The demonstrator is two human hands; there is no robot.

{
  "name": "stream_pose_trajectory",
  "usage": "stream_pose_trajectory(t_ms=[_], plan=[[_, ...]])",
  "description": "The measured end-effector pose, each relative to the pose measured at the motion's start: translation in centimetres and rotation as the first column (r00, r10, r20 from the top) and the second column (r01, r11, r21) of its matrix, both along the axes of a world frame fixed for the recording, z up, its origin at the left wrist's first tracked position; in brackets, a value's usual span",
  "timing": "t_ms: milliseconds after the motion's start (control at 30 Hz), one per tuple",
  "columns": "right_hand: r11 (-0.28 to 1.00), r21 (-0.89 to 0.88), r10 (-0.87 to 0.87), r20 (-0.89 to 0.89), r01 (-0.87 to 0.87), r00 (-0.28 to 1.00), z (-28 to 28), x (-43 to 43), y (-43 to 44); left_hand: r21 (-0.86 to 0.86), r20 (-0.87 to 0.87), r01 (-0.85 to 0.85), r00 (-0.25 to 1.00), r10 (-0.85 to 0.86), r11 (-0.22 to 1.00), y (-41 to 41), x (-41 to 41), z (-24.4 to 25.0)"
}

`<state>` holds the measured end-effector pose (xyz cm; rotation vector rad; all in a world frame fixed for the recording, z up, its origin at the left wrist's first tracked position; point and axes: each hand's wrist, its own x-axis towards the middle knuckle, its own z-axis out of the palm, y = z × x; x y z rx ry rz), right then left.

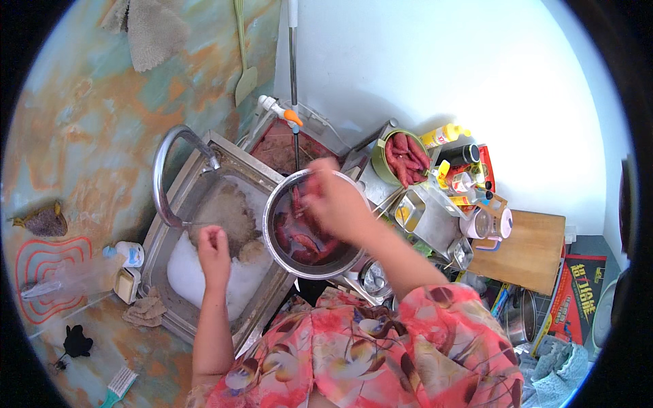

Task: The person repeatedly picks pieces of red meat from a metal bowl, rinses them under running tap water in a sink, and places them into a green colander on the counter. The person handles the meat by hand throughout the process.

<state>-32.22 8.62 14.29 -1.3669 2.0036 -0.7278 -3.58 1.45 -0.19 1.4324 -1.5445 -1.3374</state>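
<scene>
My left hand (213,252) is over the sink (173,311), fingers bunched close to the thin lever of the curved metal faucet (162,168). I cannot tell whether the fingertips grip that lever. Below it, white foam (191,275) floats on murky water. My right hand (334,206), blurred, reaches over the rim of a round metal pot (311,273) at the sink's right edge. Reddish sweet potatoes (301,245) lie in dark water inside the pot. Red shows by the right fingers, but whether they hold a piece is unclear.
A green basin (380,163) of sweet potatoes stands on the counter at right, near bottles (441,136) and a small metal tray (409,210). Further right is a wooden cutting board (530,250). A soap dish (126,285) and white bottle (130,254) sit left of the sink.
</scene>
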Motion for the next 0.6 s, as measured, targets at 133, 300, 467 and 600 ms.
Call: stream_pose_trajectory(t_ms=[133,300,467,600], plan=[[0.979,-0.062,-0.199,-0.494,0.194,0.847,-2.3,-12.8,3.3,-0.292,0.227,0.426,0.9,-0.371,0.856,2.6,-5.2,4.7],[0.9,0.165,-0.161,-0.736,0.404,0.658,-9.0,-23.8,5.6,-0.291,0.445,0.792,0.609,-0.657,0.537,2.9,-10.4,5.1],[0.899,0.203,-0.166,-0.662,0.388,0.731,-11.2,-26.6,8.5,-0.118,0.639,0.952,0.29,-0.712,0.282,3.7,-12.7,3.4],[0.941,-0.09,-0.318,-0.569,0.326,0.758,-8.1,-23.6,8.4,-0.185,0.618,0.954,0.299,-0.727,0.235,2.9,-13.1,3.6]])
